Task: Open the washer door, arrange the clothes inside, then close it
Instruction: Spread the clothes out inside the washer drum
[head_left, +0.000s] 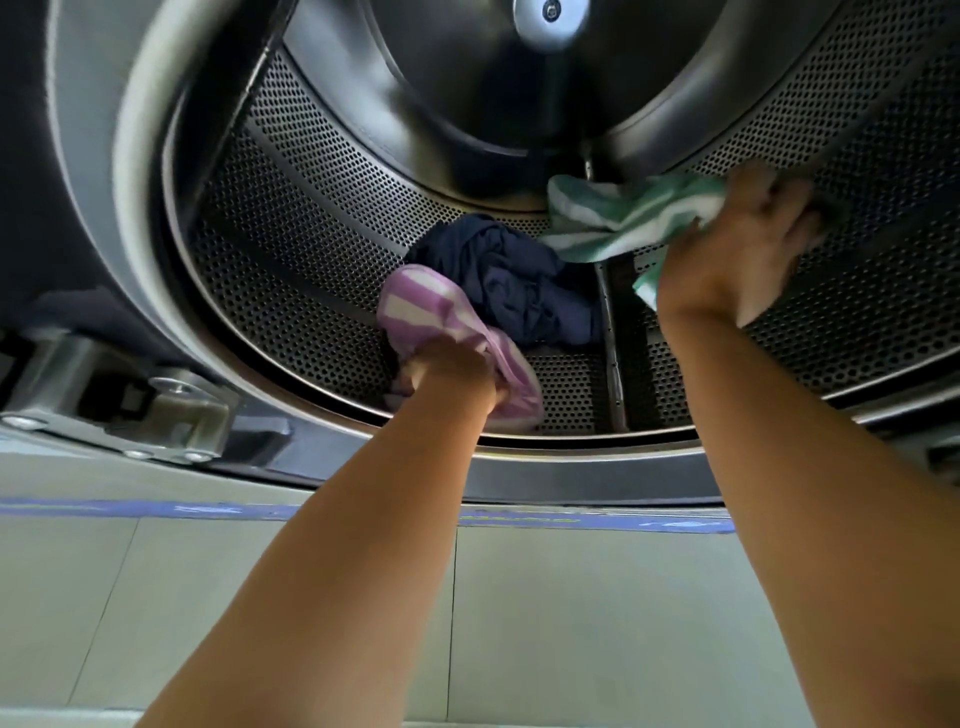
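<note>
Inside the drum (322, 270): left hand (452, 371) closed on purple striped cloth (415, 304) near front rim, right hand (743, 260) gripping green striped cloth (618, 218), navy garment (514, 280) between.

Inside the drum (322, 218), 3 cloths: one left (436, 322), one middle (514, 280), one right (623, 218).
</note>
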